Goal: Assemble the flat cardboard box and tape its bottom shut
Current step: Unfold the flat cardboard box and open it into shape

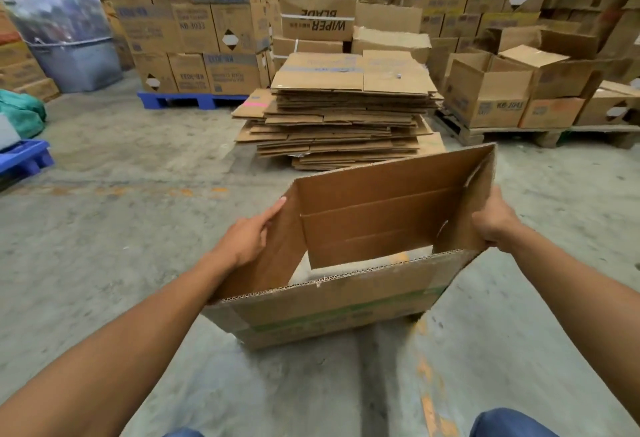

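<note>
Warehouse floor, L to R: a grey bin wrapped in clear plastic (74,34) stands far left by a blue plastic pallet (187,99). Left hand (247,237) grips the left wall of the brown corrugated cardboard box (346,294), fingers curled on the edge. The box is opened into a tube w/ floor visible through it, held low at centre. Behind it: a stack of flattened brown cartons (346,114). Right hand (495,223) holds the right wall; fingers mostly hidden, can't tell their spread.

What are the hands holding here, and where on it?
Both grip the opened brown cardboard box: left hand on its left side panel's upper edge, right hand on its right side panel.
</note>
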Demonstrator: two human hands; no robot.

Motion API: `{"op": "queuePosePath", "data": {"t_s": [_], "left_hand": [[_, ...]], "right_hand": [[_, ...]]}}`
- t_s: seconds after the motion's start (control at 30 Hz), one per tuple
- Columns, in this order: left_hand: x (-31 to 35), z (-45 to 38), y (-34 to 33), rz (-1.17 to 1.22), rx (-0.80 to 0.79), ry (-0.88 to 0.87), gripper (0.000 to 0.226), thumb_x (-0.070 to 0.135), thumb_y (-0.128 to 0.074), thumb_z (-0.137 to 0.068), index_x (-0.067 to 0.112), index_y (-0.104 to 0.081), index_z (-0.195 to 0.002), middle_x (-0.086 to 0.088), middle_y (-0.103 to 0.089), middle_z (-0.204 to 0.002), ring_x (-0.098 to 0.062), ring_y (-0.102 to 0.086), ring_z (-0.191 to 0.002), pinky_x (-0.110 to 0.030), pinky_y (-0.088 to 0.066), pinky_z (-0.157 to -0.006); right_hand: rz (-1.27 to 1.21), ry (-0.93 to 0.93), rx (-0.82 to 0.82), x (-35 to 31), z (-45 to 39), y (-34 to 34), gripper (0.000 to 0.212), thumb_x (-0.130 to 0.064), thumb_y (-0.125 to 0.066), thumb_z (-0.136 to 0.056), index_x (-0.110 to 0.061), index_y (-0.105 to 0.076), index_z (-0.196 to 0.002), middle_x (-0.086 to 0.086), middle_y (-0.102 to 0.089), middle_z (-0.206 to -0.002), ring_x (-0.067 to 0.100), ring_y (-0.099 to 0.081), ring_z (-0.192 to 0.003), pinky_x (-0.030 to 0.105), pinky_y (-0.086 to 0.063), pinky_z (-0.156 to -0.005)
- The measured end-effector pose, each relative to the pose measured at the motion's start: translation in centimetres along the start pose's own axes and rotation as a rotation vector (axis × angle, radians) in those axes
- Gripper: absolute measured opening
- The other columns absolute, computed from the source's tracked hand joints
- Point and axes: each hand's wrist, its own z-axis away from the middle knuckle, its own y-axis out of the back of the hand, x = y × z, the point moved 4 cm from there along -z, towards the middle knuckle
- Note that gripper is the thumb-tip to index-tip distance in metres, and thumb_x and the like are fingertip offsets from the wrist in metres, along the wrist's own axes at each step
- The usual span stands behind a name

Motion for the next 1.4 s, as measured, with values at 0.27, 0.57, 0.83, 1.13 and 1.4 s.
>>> {"op": "queuePosePath", "data": {"t_s": [0.27, 0.57, 0.83, 1.13, 1.4], "left_hand": [[1.2, -1.2, 2.3, 0.079, 0.092, 0.238, 0.054, 0.021, -0.032, -0.104, 0.033, -0.018, -0.155, -0.017, -0.049, -0.145, -0.042, -0.047, -0.128, -0.040, -0.040, -0.100], [0.7, -0.4, 2.7, 0.027, -0.047, 0.248, 0.079, 0.013, -0.041, -0.092, 0.040, -0.001, -0.154, -0.027, -0.058, -0.131, -0.043, -0.057, -0.113, -0.039, -0.046, -0.092], [-1.5, -2.1, 7.2, -0.073, 0.014, 0.400, 0.086, 0.013, -0.052, -0.085, 0.029, -0.003, -0.153, -0.028, -0.062, -0.120, -0.044, -0.060, -0.107, -0.041, -0.048, -0.083], [-2.3, -0.8, 6.9, -0.070, 0.032, 0.403, 0.069, 0.027, -0.040, -0.094, 0.038, -0.007, -0.154, -0.021, -0.050, -0.143, -0.044, -0.052, -0.122, -0.046, -0.046, -0.097], [-0.2, 0.5, 5.6, 0.078, 0.005, 0.386, 0.066, 0.051, -0.031, -0.100, 0.032, -0.001, -0.156, -0.014, -0.038, -0.154, -0.042, -0.039, -0.137, -0.044, -0.033, -0.110]], "right_hand": [[0.205, 0.190, -0.002, -1.2, 1.9, 2.5, 0.074, -0.008, -0.049, -0.087, -0.032, -0.024, -0.152, 0.022, -0.062, -0.126, 0.041, -0.061, -0.105, 0.044, -0.051, -0.086], [0.398, 0.269, -0.051, -3.0, 3.4, 1.0, 0.087, -0.007, -0.046, -0.090, -0.033, 0.004, -0.156, 0.028, -0.060, -0.124, 0.039, -0.060, -0.097, 0.046, -0.051, -0.084], [0.557, 0.331, -0.230, -3.6, 3.7, 1.2, 0.090, -0.008, -0.050, -0.089, -0.036, 0.004, -0.157, 0.023, -0.058, -0.129, 0.038, -0.059, -0.104, 0.043, -0.051, -0.088], [0.417, 0.345, -0.258, -4.0, 4.9, -1.4, 0.081, -0.020, -0.052, -0.093, -0.039, -0.005, -0.155, 0.018, -0.060, -0.135, 0.037, -0.061, -0.112, 0.045, -0.051, -0.094], [0.370, 0.422, -0.329, -4.3, 5.5, -3.0, 0.071, -0.042, -0.047, -0.101, -0.033, -0.007, -0.158, 0.012, -0.038, -0.157, 0.035, -0.043, -0.138, 0.041, -0.036, -0.111]]}}
